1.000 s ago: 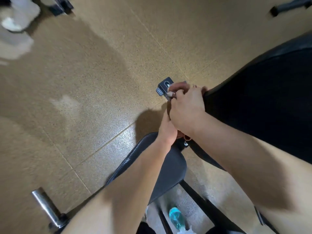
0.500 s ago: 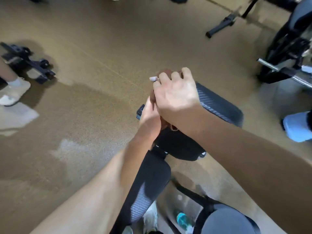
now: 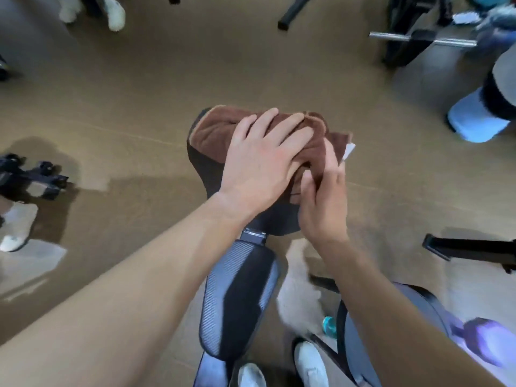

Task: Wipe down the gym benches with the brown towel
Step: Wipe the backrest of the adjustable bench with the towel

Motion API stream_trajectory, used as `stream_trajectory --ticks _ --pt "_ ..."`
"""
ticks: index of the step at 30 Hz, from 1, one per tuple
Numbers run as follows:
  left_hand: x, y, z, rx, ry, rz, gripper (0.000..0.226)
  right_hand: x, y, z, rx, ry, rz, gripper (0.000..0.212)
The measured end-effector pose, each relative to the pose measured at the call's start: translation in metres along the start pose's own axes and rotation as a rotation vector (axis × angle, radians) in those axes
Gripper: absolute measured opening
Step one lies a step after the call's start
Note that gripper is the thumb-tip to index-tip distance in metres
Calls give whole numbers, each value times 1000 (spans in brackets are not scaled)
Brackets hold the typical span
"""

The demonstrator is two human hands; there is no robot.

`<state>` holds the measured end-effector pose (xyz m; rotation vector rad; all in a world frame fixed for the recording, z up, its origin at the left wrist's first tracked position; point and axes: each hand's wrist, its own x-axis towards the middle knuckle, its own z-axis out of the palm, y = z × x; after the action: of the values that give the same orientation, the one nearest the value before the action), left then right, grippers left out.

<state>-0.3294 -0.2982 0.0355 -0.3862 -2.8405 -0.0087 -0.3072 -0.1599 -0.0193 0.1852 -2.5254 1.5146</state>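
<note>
Brown towel (image 3: 212,132) lies bunched on the far pad of the gym bench (image 3: 237,303); soft, light, likely to ruck up, best taken by a gathered fold. Left hand (image 3: 259,163) presses it with fingers spread flat; right hand (image 3: 324,208) pinches its near edge. Teal bottle (image 3: 329,322) on the floor beside the bench and barbell (image 3: 418,39) well apart; neither seems in the way.

The towel (image 3: 215,129) lies on the bench pad (image 3: 201,166), left hand (image 3: 259,163) atop it, right hand (image 3: 324,205) at its right edge.

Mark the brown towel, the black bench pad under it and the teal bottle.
brown towel (image 3: 212,132), head view, on its bunched left part.
black bench pad (image 3: 202,169), head view, on the bare edge left of the towel.
teal bottle (image 3: 329,322), head view, on its visible teal top.
</note>
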Motion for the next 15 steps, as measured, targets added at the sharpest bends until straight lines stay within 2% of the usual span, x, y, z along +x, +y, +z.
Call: stream_trajectory --ticks 2,5,7,9,12,15 --pt "5 11 5 68 -15 113 35 -13 15 13 169 23 37 56" --pt "8 35 12 208 -177 415 30 -34 34 29 500 -27 340 56" --pt "11 33 4 269 -261 585 36 -42 41 31 592 -45 465 58" --pt "15 11 -9 236 -232 595 39 -38 38 29 715 -9 488 57" --pt "10 -10 -12 219 -179 494 37 -24 31 28 930 66 515 52" --pt "0 11 7 281 -83 446 33 -22 39 43 838 94 581 77"
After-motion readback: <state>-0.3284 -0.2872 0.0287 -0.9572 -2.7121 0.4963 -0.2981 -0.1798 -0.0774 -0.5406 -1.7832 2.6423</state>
